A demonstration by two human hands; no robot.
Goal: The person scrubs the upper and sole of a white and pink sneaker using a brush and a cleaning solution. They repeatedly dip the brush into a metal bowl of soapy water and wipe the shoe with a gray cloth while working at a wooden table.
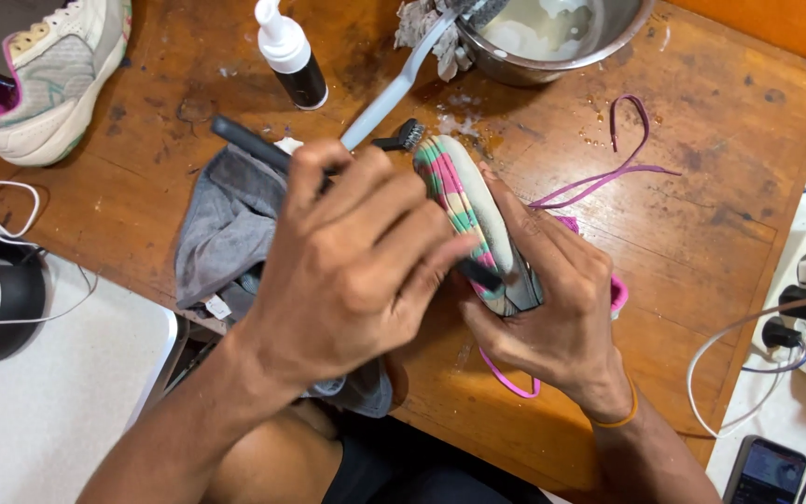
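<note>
Your right hand (562, 317) grips the shoe (478, 224) above the counter (701, 252), fingers closed around it, tilting its sole edge up toward the bristles. Your left hand (356, 271) is clenched on the black brush (328, 168), bristles touching the shoe's edge.

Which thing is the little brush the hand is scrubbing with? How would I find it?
Start at the brown wooden table and find the striped shoe held on its side by the right hand. The left hand grips a black-handled brush, its dark bristles at the shoe's toe. The other brush is pale grey and leans into the metal bowl.
</note>
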